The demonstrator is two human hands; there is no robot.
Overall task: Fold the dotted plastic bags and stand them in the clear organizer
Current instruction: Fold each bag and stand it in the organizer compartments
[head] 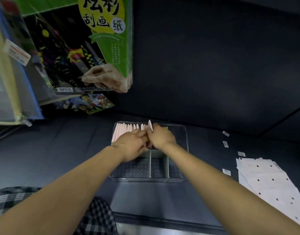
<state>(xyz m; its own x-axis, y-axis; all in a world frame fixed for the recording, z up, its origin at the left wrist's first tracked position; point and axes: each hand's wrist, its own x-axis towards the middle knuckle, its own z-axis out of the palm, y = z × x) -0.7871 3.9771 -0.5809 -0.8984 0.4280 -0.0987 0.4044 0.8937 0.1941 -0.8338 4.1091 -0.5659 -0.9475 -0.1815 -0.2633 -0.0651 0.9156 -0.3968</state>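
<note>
The clear organizer sits on the dark table in front of me, with grey dividers in its near half. A row of folded pink bags stands upright in its far compartment. My left hand rests against that row, fingers curled at its right end. My right hand is beside it over the same compartment and holds a folded pink bag whose tip sticks up above the fingers. A pile of flat dotted bags lies on the table at the right.
Hanging packages crowd the upper left: a green scratch-paper pack, a cartoon pack and zip folders. Small barcode stickers lie on the table between the organizer and the bag pile. My checkered clothing is at the bottom left.
</note>
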